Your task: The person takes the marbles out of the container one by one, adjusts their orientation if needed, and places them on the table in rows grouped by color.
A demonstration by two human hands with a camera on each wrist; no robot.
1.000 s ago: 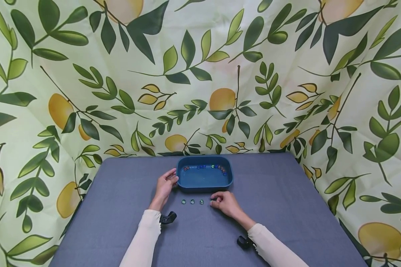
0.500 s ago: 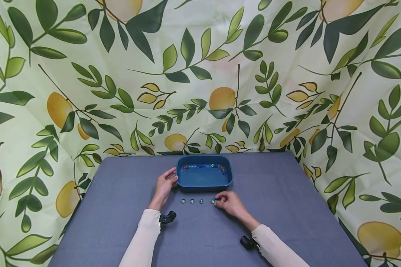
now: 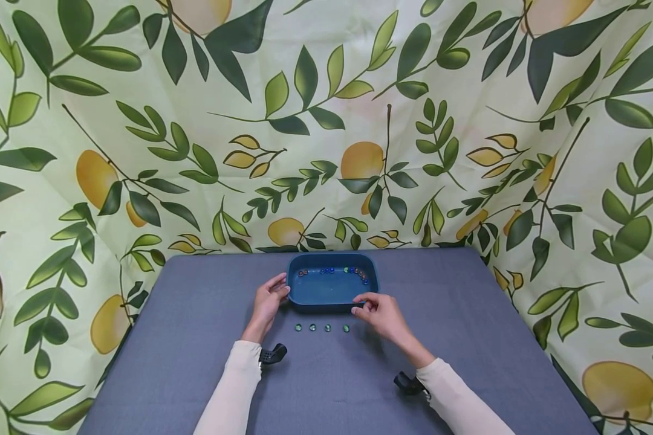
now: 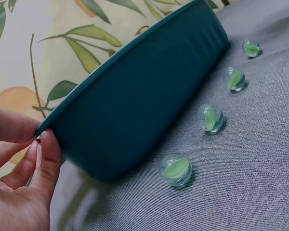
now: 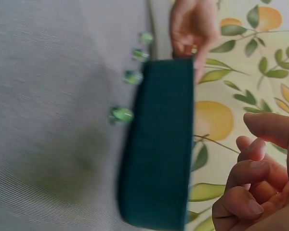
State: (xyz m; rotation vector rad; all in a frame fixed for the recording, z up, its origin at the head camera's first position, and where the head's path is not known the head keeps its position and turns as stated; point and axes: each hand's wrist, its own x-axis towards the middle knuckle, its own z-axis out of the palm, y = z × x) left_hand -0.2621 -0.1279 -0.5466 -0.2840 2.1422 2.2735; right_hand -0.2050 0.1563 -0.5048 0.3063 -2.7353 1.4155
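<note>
A deep blue plastic tray [image 3: 332, 309] stands on the cloth, with blue, orange-brown and green marbles [image 3: 357, 275] lying inside it. My left hand [image 3: 266, 303] pinches the tray's left rim between thumb and fingers, seen close in the left wrist view. In front of the tray lie several clear glass marbles with green swirls [image 4: 210, 117], spaced in a row. Over the tray's front right corner hovers my right hand [image 3: 382, 315], its fingers loosely bent and nothing between them. The right wrist view shows its thumb and fingertips apart.
Grey-blue cloth [image 3: 207, 338] covers the table. A curtain [image 3: 315, 151] printed with lemons and leaves rises behind the table and along both sides. Black wrist cameras [image 3: 274, 354] sit at both cuffs.
The right hand has let go of the rightmost green-swirl marble, leaving it at the row's end, and has lifted up and away toward the tray. The left hand stays at the rim.
</note>
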